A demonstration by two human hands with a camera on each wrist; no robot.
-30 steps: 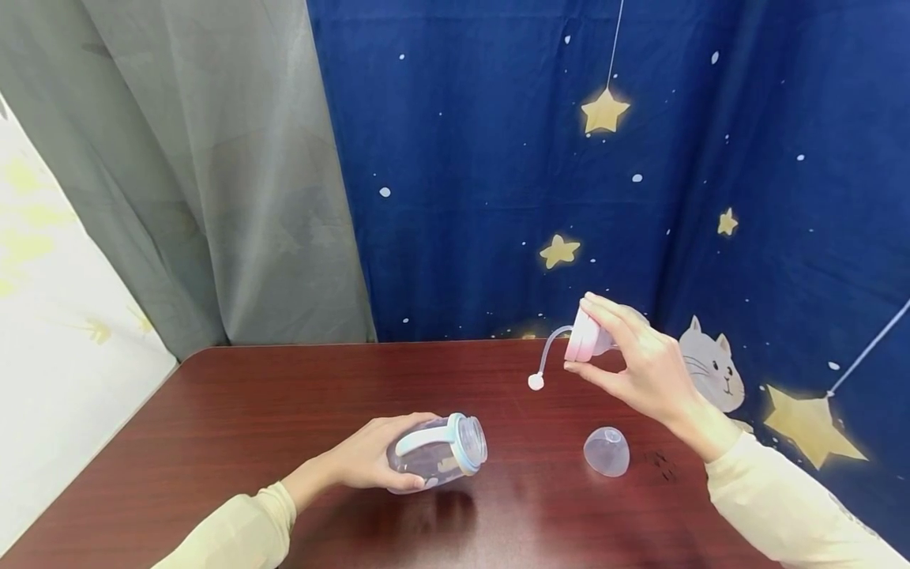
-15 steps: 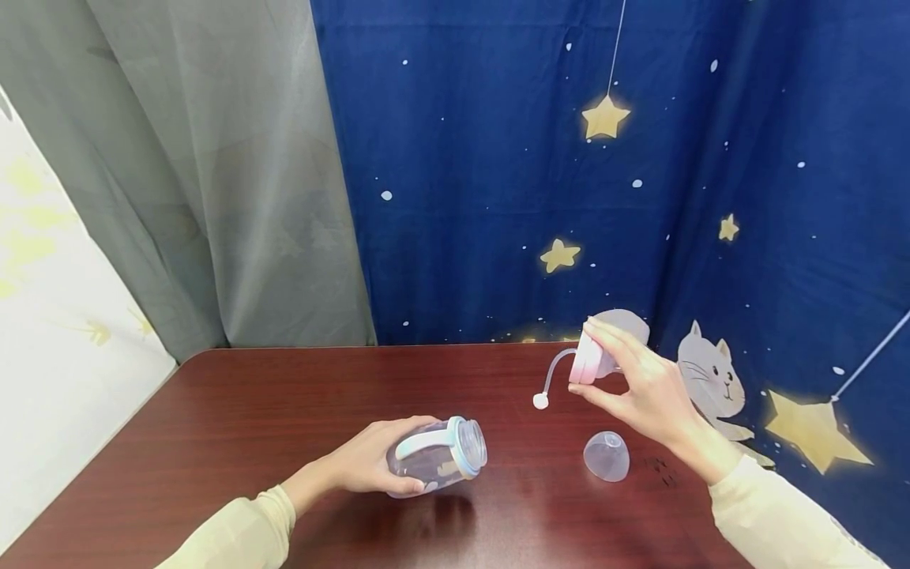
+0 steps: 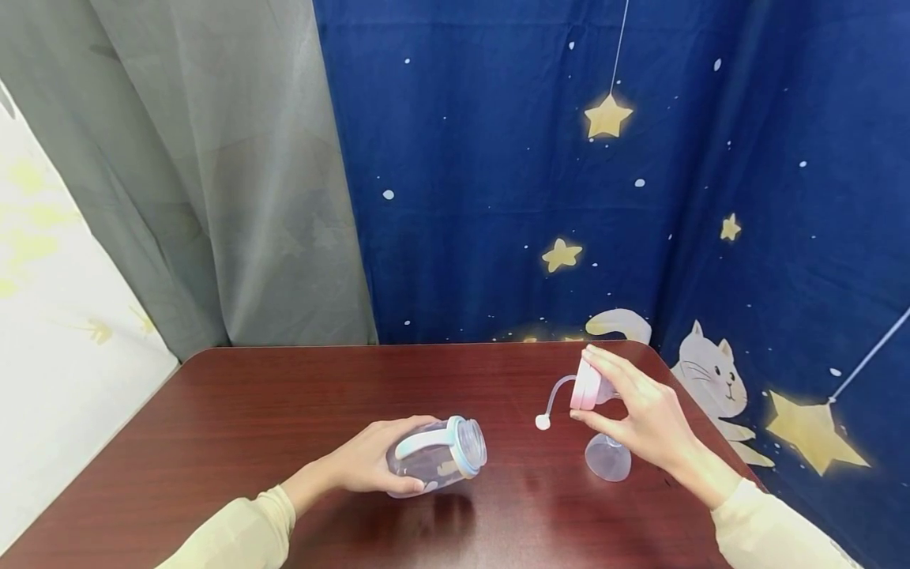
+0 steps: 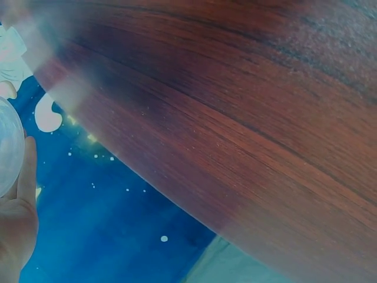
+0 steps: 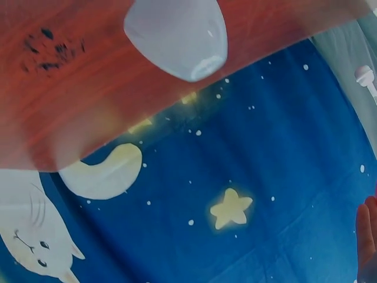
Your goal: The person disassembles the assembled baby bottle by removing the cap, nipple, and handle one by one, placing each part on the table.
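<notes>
My left hand (image 3: 379, 458) grips a clear baby bottle (image 3: 434, 458) with a pale blue collar and white handle. The bottle is tilted, its uncovered mouth facing right; only its edge shows in the left wrist view. Over the table's right side, my right hand (image 3: 650, 407) pinches a pink bottle collar (image 3: 586, 386) with a clear nipple turned toward the palm. A straw (image 3: 553, 393) hangs from the collar's left side, ending in a white weighted ball (image 3: 543, 422). Just below that hand a clear dome cap (image 3: 607, 458) lies on the table, partly overlapped by the fingers.
The dark red wooden table (image 3: 298, 403) has its far edge against a grey curtain (image 3: 277, 197) and a blue star-patterned curtain (image 3: 483, 158). Dark marks (image 5: 53, 50) are on the tabletop near the dome cap in the right wrist view.
My right hand has come down toward the table with the pink collar and straw, now partly covering the dome cap. The left hand and bottle stay in place.
</notes>
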